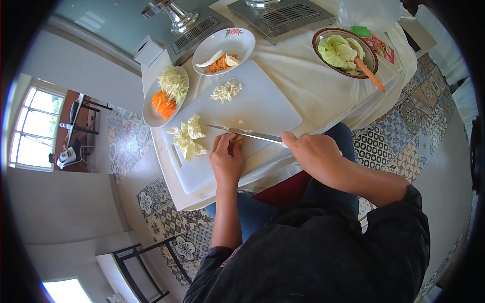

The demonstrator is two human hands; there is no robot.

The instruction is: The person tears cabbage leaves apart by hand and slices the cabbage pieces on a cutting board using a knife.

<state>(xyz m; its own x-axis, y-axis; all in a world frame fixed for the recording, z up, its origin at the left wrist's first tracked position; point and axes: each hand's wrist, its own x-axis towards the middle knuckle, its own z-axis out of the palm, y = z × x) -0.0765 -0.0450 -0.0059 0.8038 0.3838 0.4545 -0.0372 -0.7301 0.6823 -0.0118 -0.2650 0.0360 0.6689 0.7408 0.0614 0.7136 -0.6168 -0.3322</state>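
My right hand [316, 151] is wrapped round the handle of a kitchen knife [252, 134], whose blade lies across the white cutting board [268, 101] and points left. Just below the blade, my left hand [226, 154] rests on the board with its fingers curled in; whatever they hold is hidden. Pale cabbage pieces [188, 139] lie to the left of that hand. Beyond the blade sits a small heap of chopped cabbage [226, 91], with a few bits close to the steel.
Shredded cabbage [173, 84] and shredded carrot [163, 105] share an oval plate [147, 113]. Behind the board is a flowered bowl [241, 36] with carrot shreds. A brown-rimmed bowl [320, 54] holds cabbage leaves and a carrot [370, 74]. Metal stands [283, 17] line the back.
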